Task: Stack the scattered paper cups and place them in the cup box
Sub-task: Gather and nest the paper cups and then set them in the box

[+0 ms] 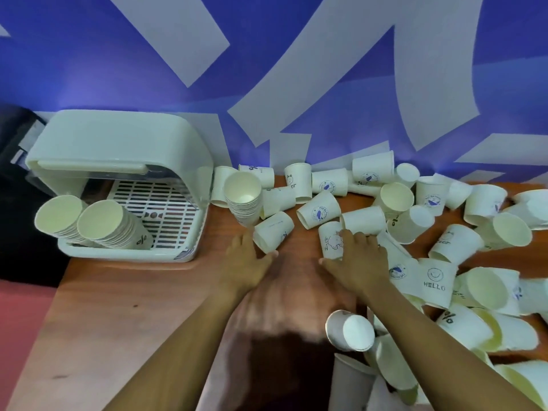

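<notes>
1. The brown wooden desk [124, 307] is seen strewn on its right side with loose white paper cups [456, 247], most lying on their sides, well apart from their goal.
2. The white plastic cup box with a slatted tray floor [118, 143] is found at the desk's left end, front open; two nested cup stacks [109, 225] are held inside it, tilted, mouths toward the camera.
3. A third, partly built stack of white cups [244, 200] is stood just right of the box, outside it, leaning slightly.
4. The left hand [247, 262] is laid against a fallen cup with faint print [272, 231], fingers straight and spread; nothing is clasped.
5. The right hand [360, 258] is curled round a cup with a cartoon print [332, 240], thumb under, fingers over: the grip is judged closed on it, though the fingertips are partly hidden.
6. Risks: the leaning stack could be toppled by a forearm; thin cup walls could be crushed by a hard squeeze; cups near the right edge could be swept off.
</notes>
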Motion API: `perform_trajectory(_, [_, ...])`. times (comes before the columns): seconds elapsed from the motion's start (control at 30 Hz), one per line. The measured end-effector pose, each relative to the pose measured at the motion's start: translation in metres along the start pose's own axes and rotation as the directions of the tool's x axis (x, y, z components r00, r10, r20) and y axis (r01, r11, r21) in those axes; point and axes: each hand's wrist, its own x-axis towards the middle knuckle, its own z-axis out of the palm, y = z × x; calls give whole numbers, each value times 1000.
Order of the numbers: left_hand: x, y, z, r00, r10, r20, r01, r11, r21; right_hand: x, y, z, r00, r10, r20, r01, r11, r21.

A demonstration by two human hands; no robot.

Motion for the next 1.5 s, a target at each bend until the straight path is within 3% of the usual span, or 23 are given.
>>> perform_trajectory(0.23, [14, 4, 20, 996, -43, -79, 36, 996, -80, 10, 7, 6, 999, -11, 31, 11, 1000, 15])
perform_trajectory(0.67, [4, 4, 20, 999, -8, -32, 3, 987, -161, 4, 2, 4, 998, 14, 64, -26, 982, 188])
perform_trajectory(0.8, [-13, 0, 12, 998, 33, -46, -40, 983, -177, -7, -4, -9, 1000, 17, -12, -13, 970, 243])
perform_trajectory(0.97, [-38, 5, -17, 973, 153, -170, -194, 946, -258, -27, -13, -24, 994, 19, -103, 19, 934, 357])
perform_trajectory(1.17, [-70, 20, -62, 917, 280, -284, -347, 912, -218, -52, -37, -34, 972, -31, -235, 151, 846, 512])
perform_trajectory(1.5, [-109, -15, -118, 880, 379, -287, -429, 894, -134, -91, -94, -48, 944, -50, -326, 247, 763, 597])
